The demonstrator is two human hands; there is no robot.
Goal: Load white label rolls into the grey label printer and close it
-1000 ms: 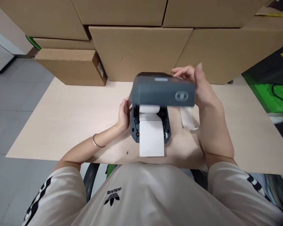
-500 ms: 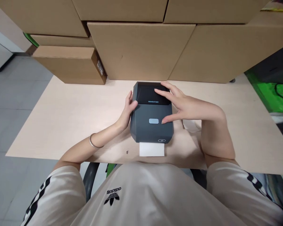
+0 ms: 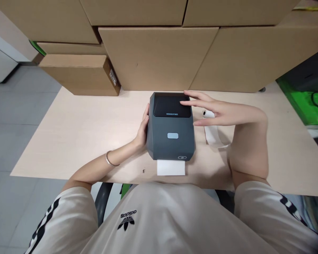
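A dark grey label printer (image 3: 172, 144) with a black window and a pale blue button stands on the table in front of me. White label paper (image 3: 171, 168) sticks out of its near side. My left hand (image 3: 142, 130) lies flat along the printer's left side, fingers stretched out. Over the printer's right edge, my right hand (image 3: 209, 107) is spread, holding nothing; whether its fingertips touch the black window I cannot tell. Partly hidden beneath that hand, a white paper roll (image 3: 212, 132) rests on the table with a loose strip.
Large cardboard boxes (image 3: 159, 60) line the table's back edge. A flat brown box (image 3: 81, 77) sits at the back left of the wooden table (image 3: 55, 141). A tiny dark scrap (image 3: 143, 171) lies near the front edge. Green material (image 3: 296, 106) shows at the far right.
My right hand has drawn off to the right across the printer, uncovering more of the paper roll. My left thumb has come off the printer's top edge. The printer has stayed in place.
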